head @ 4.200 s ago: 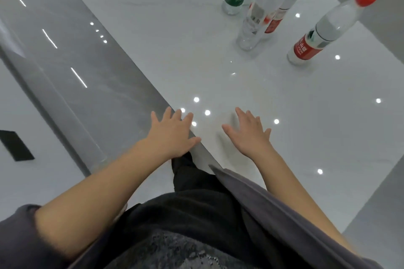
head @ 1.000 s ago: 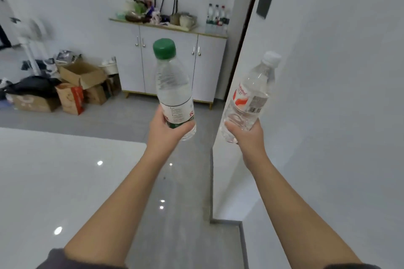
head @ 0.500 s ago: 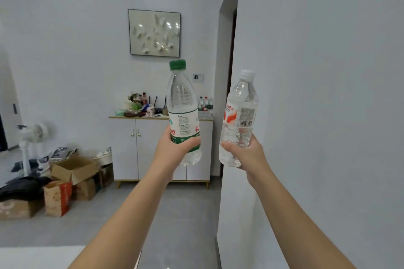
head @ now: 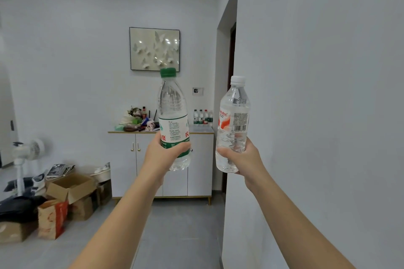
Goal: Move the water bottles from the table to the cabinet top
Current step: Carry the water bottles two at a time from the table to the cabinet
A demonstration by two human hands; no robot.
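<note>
My left hand grips a clear green-capped water bottle upright by its lower half. My right hand holds a white-capped water bottle with a red and white label, also upright. Both are raised at arm's length in front of me. Straight ahead across the room stands the white cabinet with a pale top. Several small water bottles stand at the right end of that top.
Clutter covers the left part of the cabinet top. Cardboard boxes and bags lie on the floor at left, beside a white fan. A white wall corner juts out close on my right. Grey floor leads to the cabinet.
The view has risen from the table to the room and drawn slightly nearer the cabinet. Both hands, empty on the table earlier, now hold bottles raised higher and upright.
</note>
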